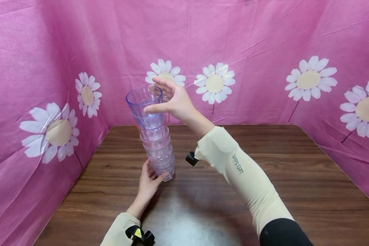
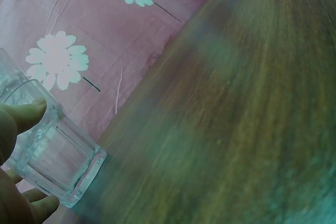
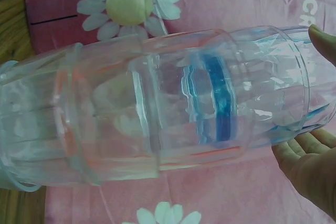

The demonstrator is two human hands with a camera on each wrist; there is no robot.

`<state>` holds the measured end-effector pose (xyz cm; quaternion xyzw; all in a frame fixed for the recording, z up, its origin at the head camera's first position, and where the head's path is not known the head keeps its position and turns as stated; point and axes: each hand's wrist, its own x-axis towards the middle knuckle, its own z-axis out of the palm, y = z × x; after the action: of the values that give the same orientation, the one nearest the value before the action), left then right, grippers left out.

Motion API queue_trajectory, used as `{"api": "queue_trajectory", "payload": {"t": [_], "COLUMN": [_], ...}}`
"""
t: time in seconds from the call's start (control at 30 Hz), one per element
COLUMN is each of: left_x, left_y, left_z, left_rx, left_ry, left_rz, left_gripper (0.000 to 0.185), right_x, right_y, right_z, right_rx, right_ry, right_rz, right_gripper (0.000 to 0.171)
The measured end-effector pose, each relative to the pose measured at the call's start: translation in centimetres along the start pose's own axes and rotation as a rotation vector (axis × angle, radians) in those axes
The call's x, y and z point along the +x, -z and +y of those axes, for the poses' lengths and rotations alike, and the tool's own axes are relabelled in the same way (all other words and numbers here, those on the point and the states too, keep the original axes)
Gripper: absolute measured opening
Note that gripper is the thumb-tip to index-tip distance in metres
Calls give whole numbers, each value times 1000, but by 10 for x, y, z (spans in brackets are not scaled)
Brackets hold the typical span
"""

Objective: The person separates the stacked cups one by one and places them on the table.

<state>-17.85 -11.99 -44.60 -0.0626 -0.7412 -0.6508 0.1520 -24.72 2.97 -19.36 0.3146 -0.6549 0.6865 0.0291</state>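
Note:
A tall stack of clear plastic cups (image 1: 156, 143) stands on the wooden table (image 1: 279, 160), leaning slightly left. Its top cup (image 1: 141, 97) has a bluish tint. My left hand (image 1: 155, 172) grips the lowest cup at the table; the left wrist view shows thumb and fingers (image 2: 31, 113) curled on that cup (image 2: 60, 158). My right hand (image 1: 152, 95) is spread around the top cup, thumb in front, fingers behind the rim. In the right wrist view the stack (image 3: 157, 108) fills the frame, and the right hand (image 3: 312, 95) brackets its rim with straight fingers (image 3: 307, 156) just off the wall.
Pink cloth printed with white daisies (image 1: 264, 51) walls the table at the back and both sides. Bare wood stretches to the right of the stack and toward the front edge. Small black wrist mounts (image 1: 192, 159) sit on both sleeves.

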Motion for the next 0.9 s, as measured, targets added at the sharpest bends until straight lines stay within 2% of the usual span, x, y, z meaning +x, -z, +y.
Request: {"api": "queue_trajectory", "payload": {"t": [0.37,0.63,0.9], "left_x": [-1,-1,-2], "left_y": [1,1,1], "left_z": [0,0,1], "left_rx": [1,7,6], "left_ry": [-4,-19,-17], "left_rz": [-7,-5,1], "left_gripper": [79,78,78], "right_x": [0,-1,2], "right_y": [2,3,6], "right_z": [1,0,-5], "right_rx": [-112,-135,-159], "right_ry": [36,47,51], "right_rz": [-16,-43,-15], "right_gripper": [84,85,87]}}
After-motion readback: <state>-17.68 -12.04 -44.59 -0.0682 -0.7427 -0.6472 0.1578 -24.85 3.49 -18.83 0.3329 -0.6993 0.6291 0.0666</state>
